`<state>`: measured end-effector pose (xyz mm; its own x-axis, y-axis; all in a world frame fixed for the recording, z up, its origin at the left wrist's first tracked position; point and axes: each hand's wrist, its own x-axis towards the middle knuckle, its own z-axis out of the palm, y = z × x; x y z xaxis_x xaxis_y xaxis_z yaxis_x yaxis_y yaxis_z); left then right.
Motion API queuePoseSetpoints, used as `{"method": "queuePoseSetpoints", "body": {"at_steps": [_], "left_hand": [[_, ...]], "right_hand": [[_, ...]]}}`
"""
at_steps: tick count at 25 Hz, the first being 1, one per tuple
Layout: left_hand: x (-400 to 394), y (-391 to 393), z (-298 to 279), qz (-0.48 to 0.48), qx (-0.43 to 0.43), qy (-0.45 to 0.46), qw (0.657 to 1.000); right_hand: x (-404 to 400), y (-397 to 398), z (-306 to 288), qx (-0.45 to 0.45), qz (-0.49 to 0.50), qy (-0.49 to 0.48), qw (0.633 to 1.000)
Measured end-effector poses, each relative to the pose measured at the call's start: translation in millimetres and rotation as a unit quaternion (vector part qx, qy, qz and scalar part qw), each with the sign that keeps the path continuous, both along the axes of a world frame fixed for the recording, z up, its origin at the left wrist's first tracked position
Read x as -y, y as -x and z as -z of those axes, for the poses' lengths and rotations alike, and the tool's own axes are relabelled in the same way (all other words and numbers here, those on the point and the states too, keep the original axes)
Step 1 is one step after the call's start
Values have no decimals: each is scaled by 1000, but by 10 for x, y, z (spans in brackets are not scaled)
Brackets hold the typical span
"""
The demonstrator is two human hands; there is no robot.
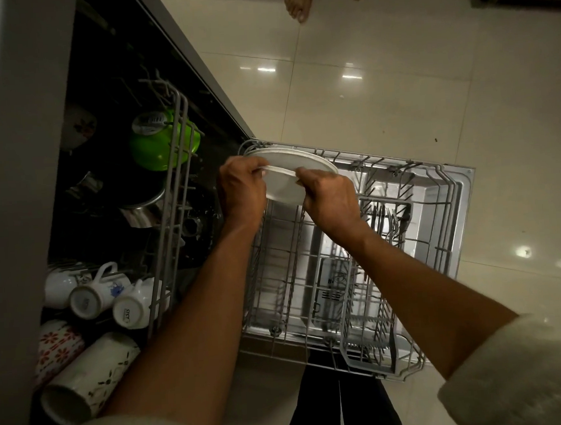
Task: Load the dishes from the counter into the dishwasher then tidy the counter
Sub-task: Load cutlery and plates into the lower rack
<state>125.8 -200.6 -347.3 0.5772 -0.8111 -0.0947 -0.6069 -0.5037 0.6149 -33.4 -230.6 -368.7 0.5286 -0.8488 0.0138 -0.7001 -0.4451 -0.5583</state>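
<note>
Both hands, left hand (241, 190) and right hand (332, 197), grip a steel plate (284, 184) above the lower rack (348, 274)'s far left; mugs (113, 298) and a green bowl (160, 144) sit left.

Dim, warm indoor light overall. Small white ceiling-lamp glare spots on the glossy cream tiled floor (379, 84). Deep shadow inside the dark open dishwasher cavity (117, 91). Strong wide-angle bending toward the edges; soft blur on the near pale sleeves (519, 378).

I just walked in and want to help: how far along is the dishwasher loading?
Done: the upper rack already holds mugs and a green bowl. In hand: both hands, left and right, hold two plates over the nearly bare lower rack. The counter is out of view.
</note>
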Motion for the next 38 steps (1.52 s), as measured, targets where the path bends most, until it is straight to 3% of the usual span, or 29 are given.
{"method": "queuePoseSetpoints", "body": {"at_steps": [3,14,20,25,31,34,38], "left_hand": [[39,4,-98,-1,9,54,998],[-64,18,-159,-3,17,107,994],[-177,21,13,4,5,53,999],[-273,8,203,0,-48,-15,999],[-260,65,284,25,-85,-92,992],[-222,33,292,20,-85,-128,988],[-197,42,228,32,-61,-153,986]], "right_hand": [[85,-12,-82,12,9,38,999],[89,29,-161,11,-45,61,997],[43,33,-33,-5,-53,7,999],[50,51,144,-38,-32,-108,993],[134,11,139,35,-15,-108,993],[21,59,127,-26,1,-81,996],[-82,106,110,-99,-21,-126,987]]}}
